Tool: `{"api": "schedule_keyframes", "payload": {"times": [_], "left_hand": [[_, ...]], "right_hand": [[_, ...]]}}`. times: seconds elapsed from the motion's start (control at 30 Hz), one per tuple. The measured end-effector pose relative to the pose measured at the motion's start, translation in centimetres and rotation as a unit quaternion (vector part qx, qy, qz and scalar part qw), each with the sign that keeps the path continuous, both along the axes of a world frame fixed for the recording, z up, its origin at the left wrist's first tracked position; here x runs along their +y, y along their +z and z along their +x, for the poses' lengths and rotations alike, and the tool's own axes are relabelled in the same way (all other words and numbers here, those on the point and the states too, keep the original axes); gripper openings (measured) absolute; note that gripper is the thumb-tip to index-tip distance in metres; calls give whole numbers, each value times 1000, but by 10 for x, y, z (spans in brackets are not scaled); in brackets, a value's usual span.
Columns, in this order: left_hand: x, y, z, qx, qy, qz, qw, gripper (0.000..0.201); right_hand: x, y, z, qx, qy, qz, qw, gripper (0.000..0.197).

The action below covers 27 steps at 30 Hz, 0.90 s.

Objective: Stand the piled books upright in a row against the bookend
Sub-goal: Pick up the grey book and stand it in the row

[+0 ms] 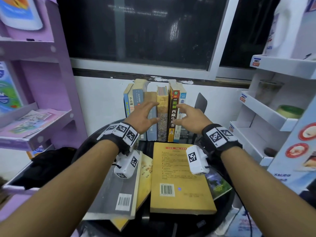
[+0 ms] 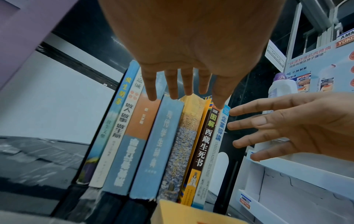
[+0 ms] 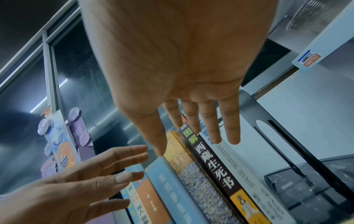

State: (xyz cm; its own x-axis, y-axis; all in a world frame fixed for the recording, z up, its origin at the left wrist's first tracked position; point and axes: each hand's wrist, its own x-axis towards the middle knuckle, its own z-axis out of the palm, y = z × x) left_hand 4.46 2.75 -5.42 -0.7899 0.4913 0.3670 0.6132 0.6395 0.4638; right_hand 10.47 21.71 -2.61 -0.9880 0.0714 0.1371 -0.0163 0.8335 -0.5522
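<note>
Several books point(image 1: 162, 113) stand upright in a row at the back of the dark round table point(image 1: 222, 219), spines facing me. The dark grey bookend point(image 1: 201, 103) stands at the row's right end. My left hand point(image 1: 156, 111) is open with spread fingers, just in front of the middle spines. My right hand point(image 1: 177, 114) is open too, near the brown and white spines point(image 3: 216, 171) on the right. Neither hand holds anything; whether they touch the spines I cannot tell. A yellow book point(image 1: 179, 182) and a grey book point(image 1: 116, 190) lie flat on piles at the front.
A purple shelf unit point(image 1: 42, 93) stands to the left and a white display rack point(image 1: 266, 117) to the right. A window and a white wall are behind the row. A black object point(image 1: 51, 161) lies left of the table.
</note>
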Motion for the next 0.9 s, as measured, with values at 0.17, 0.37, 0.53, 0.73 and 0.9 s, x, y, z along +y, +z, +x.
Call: {"api": "schedule_keyframes", "payload": {"times": [0.17, 0.37, 0.53, 0.73, 0.9], "left_hand": [[-22, -17, 9, -71, 26, -31, 997, 59], [-56, -31, 24, -118, 62, -55, 990, 59], [-91, -47, 31, -177, 92, -69, 978, 57], [-126, -71, 29, -255, 162, -145, 942, 63], [-137, -82, 27, -292, 186, -155, 925, 65]], "right_hand": [[-25, -11, 17, -49, 27, 17, 998, 65], [-60, -31, 25, -110, 61, 44, 991, 67], [-93, -45, 24, -142, 86, 80, 983, 68], [-123, -66, 21, -170, 74, 81, 979, 70], [-138, -77, 19, -179, 50, 92, 978, 71]]}}
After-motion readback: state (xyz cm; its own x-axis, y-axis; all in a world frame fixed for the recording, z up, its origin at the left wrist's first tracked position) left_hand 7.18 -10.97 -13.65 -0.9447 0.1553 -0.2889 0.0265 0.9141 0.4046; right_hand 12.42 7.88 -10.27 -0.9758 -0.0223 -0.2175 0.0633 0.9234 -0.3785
